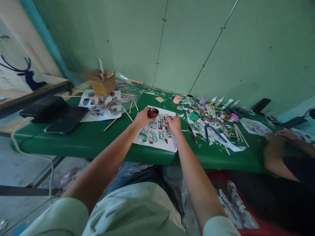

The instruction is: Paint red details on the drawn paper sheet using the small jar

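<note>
Head view: Left of both grips, we see a dark phone [66, 120]. The left hand [143, 117] curls partly closed around a red jar [153, 113], mouth up, presumably keeping its contents within reach. Between and below the grips lies a patterned sheet [170, 145]. The right hand [173, 123] pinches a thin brush [176, 117] closed-fingered, apparently for fine control; beyond it sits a green pot [194, 115].

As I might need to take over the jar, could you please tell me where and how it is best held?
I would take the jar by its side wall, below the rim, from the far right. Its open mouth shows from above, so the top is best avoided, and the left grip already covers its left, near side. The right grip is close by, so keep beyond it.
</note>
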Demonstrator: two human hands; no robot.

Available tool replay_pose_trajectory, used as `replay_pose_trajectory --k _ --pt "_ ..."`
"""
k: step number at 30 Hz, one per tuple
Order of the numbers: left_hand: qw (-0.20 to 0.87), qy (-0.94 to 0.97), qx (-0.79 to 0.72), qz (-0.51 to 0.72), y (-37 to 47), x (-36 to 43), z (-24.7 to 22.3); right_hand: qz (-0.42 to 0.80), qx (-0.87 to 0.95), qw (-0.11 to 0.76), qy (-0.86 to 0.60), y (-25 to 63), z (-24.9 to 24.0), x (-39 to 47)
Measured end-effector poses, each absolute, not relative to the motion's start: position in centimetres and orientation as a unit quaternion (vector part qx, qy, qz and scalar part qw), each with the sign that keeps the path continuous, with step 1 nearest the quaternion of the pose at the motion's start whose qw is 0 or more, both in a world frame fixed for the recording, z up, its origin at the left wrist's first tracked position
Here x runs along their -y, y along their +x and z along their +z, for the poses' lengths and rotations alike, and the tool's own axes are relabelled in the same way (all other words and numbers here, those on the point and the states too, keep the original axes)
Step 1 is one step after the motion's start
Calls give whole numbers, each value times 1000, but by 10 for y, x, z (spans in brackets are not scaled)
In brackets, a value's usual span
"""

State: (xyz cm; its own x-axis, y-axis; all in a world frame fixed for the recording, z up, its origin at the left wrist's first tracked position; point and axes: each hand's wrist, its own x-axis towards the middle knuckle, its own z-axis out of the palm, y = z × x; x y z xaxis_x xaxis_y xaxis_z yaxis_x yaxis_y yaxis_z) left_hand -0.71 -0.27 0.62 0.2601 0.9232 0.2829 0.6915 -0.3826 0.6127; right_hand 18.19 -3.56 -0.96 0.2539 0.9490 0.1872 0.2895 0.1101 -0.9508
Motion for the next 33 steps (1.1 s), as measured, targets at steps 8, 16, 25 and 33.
replay_pose_trajectory --k 8,16,25,33 --pt "187 773 -518 314 -7 3 7 311 524 532 -588 183 -10 35" --pt "194 768 -526 311 -7 3 8 313 516 534 -592 182 -11 34" --pt "195 770 -526 305 -8 3 7 293 530 527 -596 183 -11 33" --pt "183 771 -528 306 -7 3 7 281 541 519 -600 183 -12 33"
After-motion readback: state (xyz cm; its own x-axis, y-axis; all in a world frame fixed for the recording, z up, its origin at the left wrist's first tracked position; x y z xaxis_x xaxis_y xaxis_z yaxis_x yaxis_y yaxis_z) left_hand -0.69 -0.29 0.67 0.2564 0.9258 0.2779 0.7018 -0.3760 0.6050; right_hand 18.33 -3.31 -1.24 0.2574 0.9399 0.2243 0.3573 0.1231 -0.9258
